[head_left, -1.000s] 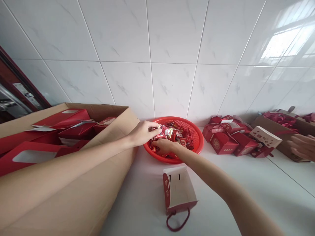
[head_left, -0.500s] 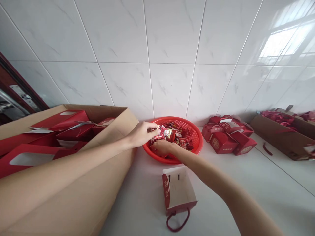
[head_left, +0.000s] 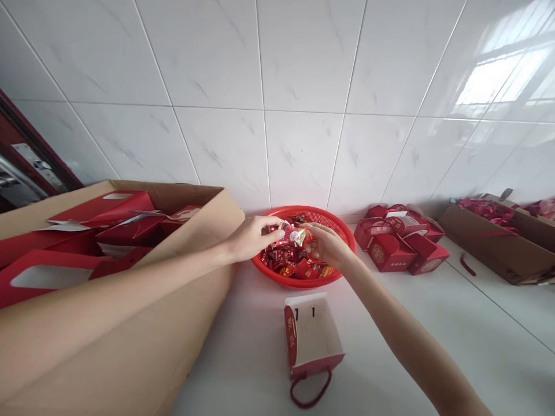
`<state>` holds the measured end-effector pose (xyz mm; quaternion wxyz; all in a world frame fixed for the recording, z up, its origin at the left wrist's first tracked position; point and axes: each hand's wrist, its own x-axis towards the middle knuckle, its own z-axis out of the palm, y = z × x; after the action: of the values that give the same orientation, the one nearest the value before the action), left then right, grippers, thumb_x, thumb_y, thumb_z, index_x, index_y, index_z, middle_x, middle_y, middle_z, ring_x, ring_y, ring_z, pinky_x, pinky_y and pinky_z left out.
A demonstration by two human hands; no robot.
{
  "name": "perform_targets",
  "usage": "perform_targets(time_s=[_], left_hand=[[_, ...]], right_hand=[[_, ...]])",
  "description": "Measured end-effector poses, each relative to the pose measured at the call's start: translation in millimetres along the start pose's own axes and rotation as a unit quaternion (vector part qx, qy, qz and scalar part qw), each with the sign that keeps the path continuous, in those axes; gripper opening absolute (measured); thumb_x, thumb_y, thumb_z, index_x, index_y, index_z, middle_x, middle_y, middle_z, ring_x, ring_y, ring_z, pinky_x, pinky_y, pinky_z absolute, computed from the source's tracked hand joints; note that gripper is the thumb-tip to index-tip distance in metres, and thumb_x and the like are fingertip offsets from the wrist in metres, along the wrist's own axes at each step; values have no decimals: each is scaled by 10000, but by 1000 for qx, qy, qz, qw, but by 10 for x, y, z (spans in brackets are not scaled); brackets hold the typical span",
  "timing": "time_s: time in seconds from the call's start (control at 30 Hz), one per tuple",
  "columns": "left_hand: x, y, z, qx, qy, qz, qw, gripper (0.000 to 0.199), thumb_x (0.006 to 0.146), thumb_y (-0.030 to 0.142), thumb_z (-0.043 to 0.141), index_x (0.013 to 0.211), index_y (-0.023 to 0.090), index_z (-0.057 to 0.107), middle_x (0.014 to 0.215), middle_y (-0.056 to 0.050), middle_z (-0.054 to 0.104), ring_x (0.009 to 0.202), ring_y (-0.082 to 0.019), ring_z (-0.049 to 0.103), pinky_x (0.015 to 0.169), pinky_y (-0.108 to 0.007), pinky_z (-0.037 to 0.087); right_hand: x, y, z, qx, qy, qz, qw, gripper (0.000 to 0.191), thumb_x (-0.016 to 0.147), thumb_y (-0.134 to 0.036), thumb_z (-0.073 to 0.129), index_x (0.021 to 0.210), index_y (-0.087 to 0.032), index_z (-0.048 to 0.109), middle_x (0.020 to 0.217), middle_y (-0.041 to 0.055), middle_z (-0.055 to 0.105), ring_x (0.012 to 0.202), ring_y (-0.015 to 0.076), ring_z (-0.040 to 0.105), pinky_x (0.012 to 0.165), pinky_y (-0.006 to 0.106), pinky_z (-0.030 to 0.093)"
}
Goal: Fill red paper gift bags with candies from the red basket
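My left hand [head_left: 254, 238] pinches shiny red-and-gold wrapped candy [head_left: 295, 236] between thumb and fingers, above a red plastic basket [head_left: 299, 283]. From the other side, the curled fingers of my right hand [head_left: 330, 245] meet the gold end of that candy; whether more lies in the palm is hidden. Below both hands, several red-wrapped candies [head_left: 306, 269] fill the basket. Nearer to me, an open red gift box [head_left: 319, 341] with a pale inside lies on the white surface, its dark red cord handle [head_left: 312, 401] pointing towards me.
A big cardboard carton [head_left: 195, 289] with several red boxes [head_left: 125, 231] stands at left. Right of the basket, closed red gift boxes [head_left: 392, 251] sit in a cluster. Further right are a brown carton [head_left: 481, 242] with dark pink ribbon and a loose cord [head_left: 467, 264]. A tiled wall [head_left: 303, 156] rises behind.
My right hand has come up out of the candies in the basket to the candy in my left hand. The left hand stays nearly in place. The view has shifted slightly.
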<state>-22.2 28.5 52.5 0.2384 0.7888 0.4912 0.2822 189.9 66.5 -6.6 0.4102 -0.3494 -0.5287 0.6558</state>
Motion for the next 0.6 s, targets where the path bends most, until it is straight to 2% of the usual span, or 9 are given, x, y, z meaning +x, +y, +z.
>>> perform_targets(time_s=[0.07, 0.17, 0.23, 0.37, 0.47, 0.6], left_hand=[[-39, 32, 42, -6, -14, 6, 1000, 395, 854, 457, 559, 1089, 170, 695, 1078, -59, 729, 1008, -238, 656, 915, -342, 508], [-115, 111, 108, -15, -45, 19, 999, 460, 853, 417, 600, 1257, 198, 625, 1314, -67, 645, 1151, -241, 614, 976, -345, 501], [-158, 170, 141, -23, -67, 28, 997, 511, 855, 407, 620, 1328, 218, 574, 1381, -68, 599, 1163, -235, 608, 976, -350, 509], [-207, 284, 156, -33, -83, 47, 995, 497, 850, 407, 652, 1312, 235, 591, 1333, -57, 631, 1156, -236, 608, 1002, -370, 493], [-229, 356, 143, -33, -98, 54, 993, 415, 852, 391, 652, 1230, 221, 650, 1228, -43, 691, 1104, -225, 634, 983, -348, 498], [-246, 401, 126, -20, -133, 47, 990, 351, 832, 384, 653, 1131, 207, 699, 1100, -23, 736, 999, -211, 669, 905, -317, 519]], right_hand=[[-182, -39, 24, 35, -14, 12, 999, 448, 746, -513, 745, 1031, -202, 594, 729, -30, 558, 515, 91, 549, 378, 186, 335], [-416, -92, 50, -31, -43, -23, 998, 462, 699, -435, 825, 1039, -203, 613, 701, -43, 586, 512, 87, 553, 435, 200, 420], [-541, -134, 40, -83, -54, -49, 994, 436, 707, -403, 828, 1033, -194, 627, 660, -42, 599, 511, 92, 555, 469, 214, 448], [-749, -257, 10, -145, -53, -85, 984, 370, 786, -410, 758, 1053, -187, 633, 642, -26, 612, 520, 107, 555, 473, 230, 454], [-908, -348, 37, -231, -25, -92, 968, 345, 808, -391, 728, 1072, -181, 655, 707, -2, 638, 513, 106, 531, 452, 239, 447], [-1115, -369, 146, -378, 34, -145, 914, 204, 843, -324, 691, 1015, -215, 697, 872, 30, 685, 598, 114, 548, 530, 247, 458]])
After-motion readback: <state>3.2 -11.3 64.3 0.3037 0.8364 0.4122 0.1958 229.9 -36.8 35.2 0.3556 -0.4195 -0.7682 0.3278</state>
